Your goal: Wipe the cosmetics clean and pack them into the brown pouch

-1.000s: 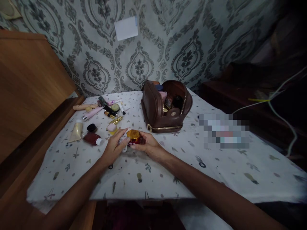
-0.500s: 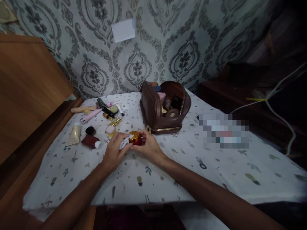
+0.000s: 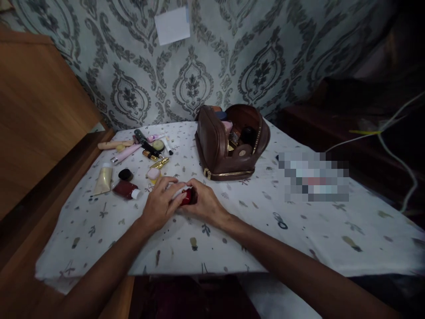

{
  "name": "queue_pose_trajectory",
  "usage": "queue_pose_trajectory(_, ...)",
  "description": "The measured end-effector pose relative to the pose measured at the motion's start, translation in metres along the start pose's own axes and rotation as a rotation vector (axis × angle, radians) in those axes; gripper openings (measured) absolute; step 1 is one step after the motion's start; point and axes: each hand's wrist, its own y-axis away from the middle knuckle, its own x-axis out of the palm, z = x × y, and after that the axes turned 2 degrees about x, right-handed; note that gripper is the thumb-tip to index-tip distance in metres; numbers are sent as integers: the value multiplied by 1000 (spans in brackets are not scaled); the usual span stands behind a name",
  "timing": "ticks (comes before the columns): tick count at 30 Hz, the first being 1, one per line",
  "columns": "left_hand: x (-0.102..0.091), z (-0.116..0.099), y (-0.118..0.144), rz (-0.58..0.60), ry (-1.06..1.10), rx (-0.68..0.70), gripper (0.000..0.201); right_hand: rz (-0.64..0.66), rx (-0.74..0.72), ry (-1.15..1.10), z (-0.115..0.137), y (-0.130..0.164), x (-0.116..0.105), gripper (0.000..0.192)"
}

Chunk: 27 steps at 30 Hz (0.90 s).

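Small red glass jar (image 3: 186, 197): on the patterned white tablecloth (image 3: 252, 230), clasped between left hand (image 3: 161, 204) and right hand (image 3: 202, 203), fingers closed round it; not yet in the open brown leather pouch (image 3: 229, 144); loose cosmetics (image 3: 133, 161) remain outside.

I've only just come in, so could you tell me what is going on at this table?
A person is handling a small red jar with both hands over a white patterned tablecloth; the left hand and right hand close around it. An open brown leather cosmetics bag stands just beyond, and tubes and bottles of make-up lie scattered to the left.
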Motion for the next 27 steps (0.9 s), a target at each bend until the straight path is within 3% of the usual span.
queue_pose_trajectory(7, -5, 11, -5, 239, 205, -318, 34, 18, -15, -4, 1, 1, -1, 42)
queue_pose_trajectory(12, -1, 9, -5, 276, 138, -445, 45, -77, -94, 65, -3, -1, 0, 38)
queue_pose_trajectory(17, 1, 3, -2, 255, 174, -464, 41, -91, -178, 122, -11, -2, 1, 50)
queue_pose_trajectory(22, 0, 0, 0, 194, 142, -436, 36, -94, -241, 122, -9, -2, -1, 48)
queue_pose_trajectory(27, -2, -2, 0, 159, 59, -330, 28, -123, -186, 76, -6, -2, -1, 46)
